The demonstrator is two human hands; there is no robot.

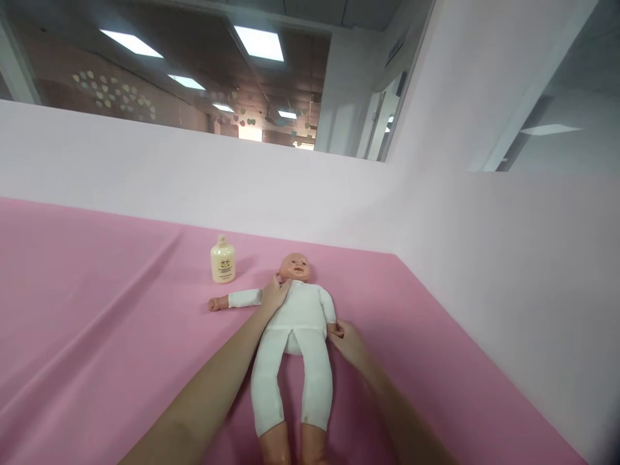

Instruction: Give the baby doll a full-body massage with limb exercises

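Observation:
A baby doll in a white cloth body lies on its back on the pink sheet, its head toward the wall and its legs toward me. My left hand grips the doll at the shoulder on the left of the picture, thumb on the chest and the other fingers partly hidden. That side's arm stretches straight out to the left. Beside the doll's hip, my right hand is closed around the doll's other hand, with that arm lying down along its body. The doll's feet are cut off by the lower picture edge.
A cream pump bottle with dark print stands left of the doll's head. The pink sheet has long creases on the left. White walls border it at the back and right, with windows above.

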